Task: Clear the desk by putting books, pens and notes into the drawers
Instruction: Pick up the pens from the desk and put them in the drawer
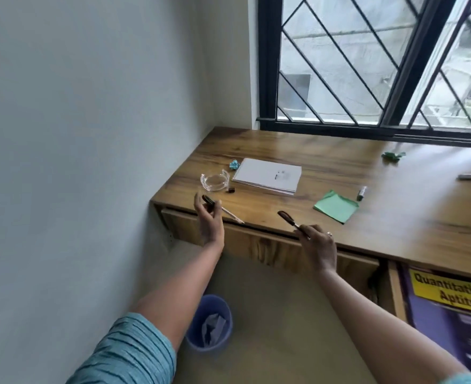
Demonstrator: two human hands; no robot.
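Hands apart: left hand (209, 220) pinching a clear pen (233, 216) near its black cap, right hand (319, 245) gripping a dark pen (285, 216) pointing to 10 o'clock, both over the counter's (395, 217) near edge. At 4 o'clock, an open drawer (393, 289) holding a purple book (428, 314) labelled "Quantitative Aptitude". At 7 o'clock, a blue bin (195, 346) with crumpled paper (210, 328) inside. At 12 o'clock, a clear dish (215, 181), white notebook (267, 176), green notes (335, 206).
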